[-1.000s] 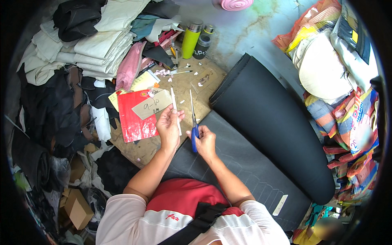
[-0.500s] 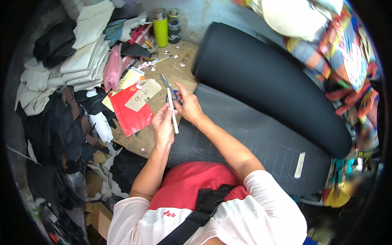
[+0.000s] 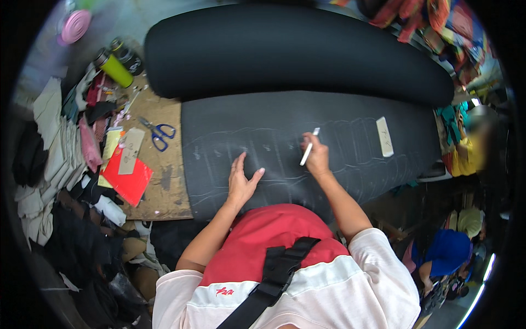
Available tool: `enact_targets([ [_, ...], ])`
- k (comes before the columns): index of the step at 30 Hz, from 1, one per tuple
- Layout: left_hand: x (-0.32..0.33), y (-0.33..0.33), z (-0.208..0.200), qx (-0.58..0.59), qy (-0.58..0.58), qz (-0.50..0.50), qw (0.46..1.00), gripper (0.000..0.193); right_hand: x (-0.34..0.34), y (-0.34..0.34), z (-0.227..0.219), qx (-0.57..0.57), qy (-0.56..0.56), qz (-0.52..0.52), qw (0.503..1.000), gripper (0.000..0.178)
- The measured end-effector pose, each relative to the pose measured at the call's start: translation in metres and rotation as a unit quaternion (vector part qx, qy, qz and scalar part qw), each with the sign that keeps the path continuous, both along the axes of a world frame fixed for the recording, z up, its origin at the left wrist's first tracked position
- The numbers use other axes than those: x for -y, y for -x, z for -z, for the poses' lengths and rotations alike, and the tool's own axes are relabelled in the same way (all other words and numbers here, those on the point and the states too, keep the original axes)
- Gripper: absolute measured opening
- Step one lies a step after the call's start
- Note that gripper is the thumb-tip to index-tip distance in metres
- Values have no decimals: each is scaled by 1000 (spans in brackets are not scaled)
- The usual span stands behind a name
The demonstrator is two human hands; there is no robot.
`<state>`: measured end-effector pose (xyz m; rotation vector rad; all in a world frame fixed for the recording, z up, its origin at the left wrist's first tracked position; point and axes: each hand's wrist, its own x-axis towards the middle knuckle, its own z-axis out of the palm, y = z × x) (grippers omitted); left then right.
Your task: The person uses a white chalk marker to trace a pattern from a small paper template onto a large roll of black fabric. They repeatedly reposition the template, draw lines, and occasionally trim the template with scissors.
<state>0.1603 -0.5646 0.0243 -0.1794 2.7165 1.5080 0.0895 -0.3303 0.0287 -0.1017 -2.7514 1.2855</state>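
A slim white marking stick (image 3: 307,154) is pinched in my right hand (image 3: 318,157), over the dark grey sheet (image 3: 257,112). Pale lines and small marks run across this sheet, dividing it into narrow panels. My left hand (image 3: 241,182) rests flat on its near part, fingers spread and thumb out, holding nothing. To the right of my right hand lies a cream rectangular piece (image 3: 385,137) with a dark mark on it. Blue-handled scissors (image 3: 155,130) lie on the wooden tabletop (image 3: 170,192), left of the sheet.
Behind the sheet stretches a thick black roll (image 3: 296,55). A red packet (image 3: 129,178) and a brown card (image 3: 131,148) lie at left, near a green flask (image 3: 116,70) and stacked pale cloth (image 3: 57,148). Someone in blue (image 3: 446,252) is at the lower right.
The scissors have left my right hand and lie on the wooden tabletop. Both hands have moved right onto the sheet, the white stick now in my right hand. The view has turned.
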Motion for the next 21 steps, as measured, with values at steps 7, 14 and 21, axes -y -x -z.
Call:
enact_targets([
  [7,-28,-15,28,95,399,-21,912,79,-231,21,6,-7,-223,231,947,29],
  [14,-39,-7,15,227,388,-189,873,73,-347,35,12,86,-254,188,945,79],
  [21,-205,36,-14,-92,241,122,959,46,-354,44,9,53,-241,191,950,84],
])
